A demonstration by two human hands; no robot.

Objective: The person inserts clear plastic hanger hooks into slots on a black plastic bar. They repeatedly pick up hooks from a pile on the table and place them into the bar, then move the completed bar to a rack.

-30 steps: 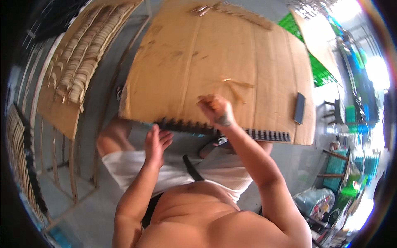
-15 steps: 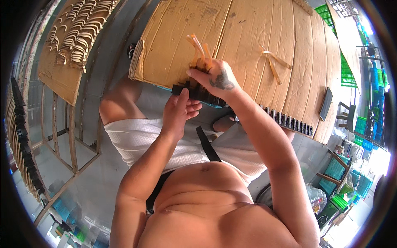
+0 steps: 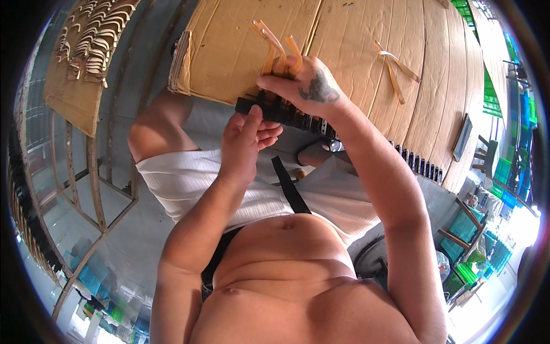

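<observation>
My left hand [image 3: 243, 137] grips the left end of a black bar [image 3: 247, 106] at the table's near edge, thumb on top and fingers curled below. A row of dark clips runs along this bar to the right. Just above it, my right hand [image 3: 312, 86] is closed around several amber, see-through curved strips [image 3: 268, 40], shaped like eyeglass temples. Their curved ends stick up past my fingers; their lower ends meet the dark clips, though my fingers hide whether they are clamped. Two similar amber strips [image 3: 394, 74] lie crossed on the cardboard to the right.
Brown cardboard [image 3: 355, 34] covers the table. Black clips [image 3: 421, 163] line its near right edge, beside a dark flat bar [image 3: 462, 137]. Leftward, a cardboard-topped rack [image 3: 74, 112] bears rows of curved pale strips. Another row of strips with black clips [image 3: 34, 229] stands at far left.
The table and rack have shifted slightly in view. My right hand remains over the bar, its amber strips now pointing up a little more spread. My left hand keeps its hold on the bar's end.
</observation>
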